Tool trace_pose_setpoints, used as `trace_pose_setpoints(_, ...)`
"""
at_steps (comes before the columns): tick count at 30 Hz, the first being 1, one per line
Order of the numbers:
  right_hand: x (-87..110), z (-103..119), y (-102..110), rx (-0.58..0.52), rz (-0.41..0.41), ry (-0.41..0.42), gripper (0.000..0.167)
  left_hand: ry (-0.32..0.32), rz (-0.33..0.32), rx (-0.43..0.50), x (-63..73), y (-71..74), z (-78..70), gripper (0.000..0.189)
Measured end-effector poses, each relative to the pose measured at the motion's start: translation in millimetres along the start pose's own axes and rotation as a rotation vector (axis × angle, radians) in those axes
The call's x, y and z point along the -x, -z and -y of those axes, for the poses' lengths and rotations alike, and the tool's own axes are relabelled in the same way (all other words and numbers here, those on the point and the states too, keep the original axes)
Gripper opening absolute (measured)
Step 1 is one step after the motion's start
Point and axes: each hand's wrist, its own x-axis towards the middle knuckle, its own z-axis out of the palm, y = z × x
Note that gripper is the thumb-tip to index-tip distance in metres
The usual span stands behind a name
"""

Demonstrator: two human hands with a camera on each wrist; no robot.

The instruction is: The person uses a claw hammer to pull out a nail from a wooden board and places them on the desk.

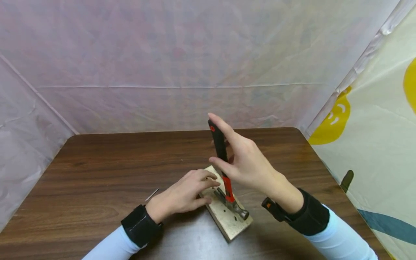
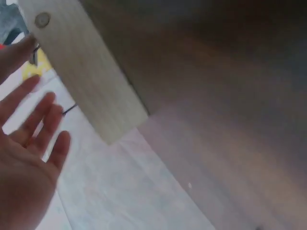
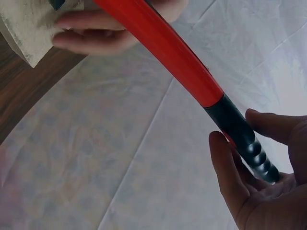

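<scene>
A claw hammer (image 1: 229, 187) with a red and black handle stands nearly upright, its metal head down on a pale wooden block (image 1: 224, 220). My right hand (image 1: 250, 162) is about the upper handle, thumb on one side and long fingers on the other. In the right wrist view the handle's black end (image 3: 254, 151) lies against the palm, with the fingers loose around it. My left hand (image 1: 185, 191) lies at the block's left edge, fingertips reaching over its top. Spread, relaxed fingers (image 2: 60, 148) show beside the block (image 2: 91, 76) in the left wrist view.
A thin metal nail (image 1: 152, 194) lies on the brown wooden table (image 1: 97, 173), left of my left wrist. Small dark marks dot the block's top. Pale cloth (image 1: 178, 65) hangs behind the table, and a patterned sheet (image 1: 373, 151) hangs along the right.
</scene>
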Motion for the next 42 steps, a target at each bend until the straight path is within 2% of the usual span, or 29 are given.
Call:
trace_pose_setpoints(3, -1.4, 1, -1, -0.015, 0.013, 0.01, 0.099, 0.032, -0.042, -0.023, 1.8, 2.7, 5.2, 0.055)
trace_pose_setpoints(6, -3.2, 1, -1, -0.024, 0.02, 0.023, 0.097, 0.075, -0.054, -0.007, 2.9, 3.9, 10.1, 0.063)
trace_pose_setpoints(14, -3.5, 1, -2, -0.009, 0.033, 0.034, 0.095, 0.166, 0.066, 0.015, 5.9, 3.2, 11.9, 0.061)
trace_pose_setpoints(21, -1.4, 2, -3, -0.003, 0.04, 0.022, 0.096, 0.223, 0.116, 0.049, 4.6, 4.2, 8.2, 0.06)
trace_pose_setpoints(28, 1.1, 2, -3, 0.001, 0.022, 0.016, 0.095, 0.317, 0.169, 0.117, 6.1, 3.1, 2.9, 0.062)
trace_pose_setpoints(31, 1.8, 3, -3, -0.002, 0.016, 0.006, 0.093, 0.314, 0.165, 0.15, 5.7, 1.7, 2.5, 0.06)
trace_pose_setpoints(35, 3.3, 3, -2, 0.02, -0.009, -0.002, 0.092, 0.274, 0.134, 0.188, 2.4, 0.9, 2.6, 0.058)
trace_pose_setpoints(42, 5.0, 3, -1, 0.034, -0.039, 0.006, 0.091, 0.256, 0.133, 0.193, -1.5, 3.1, 3.3, 0.057)
